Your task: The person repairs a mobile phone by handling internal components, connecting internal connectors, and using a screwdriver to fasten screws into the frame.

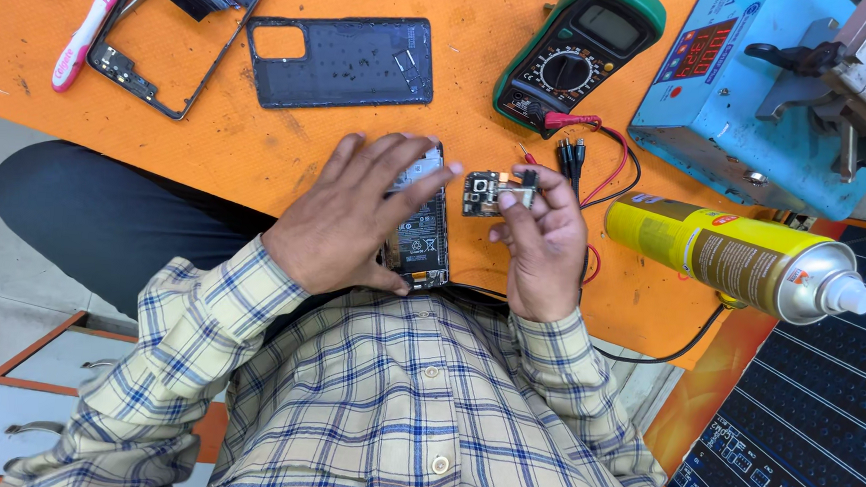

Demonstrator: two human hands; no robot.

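Note:
An opened phone (423,238) lies on the orange table (258,153) near its front edge, its insides facing up. My left hand (354,219) rests flat over the phone's left side, fingers spread and pressing it down. My right hand (538,245) is just right of the phone and pinches a small dark circuit board (483,192) between thumb and fingertips, holding it above the table beside the phone's top.
A black back cover (339,62) and a phone frame (165,37) lie farther back, with a pink toothbrush (91,17) at the left. A green multimeter (580,52) with red and black leads, a blue machine (743,92) and a yellow spray can (733,257) are at the right.

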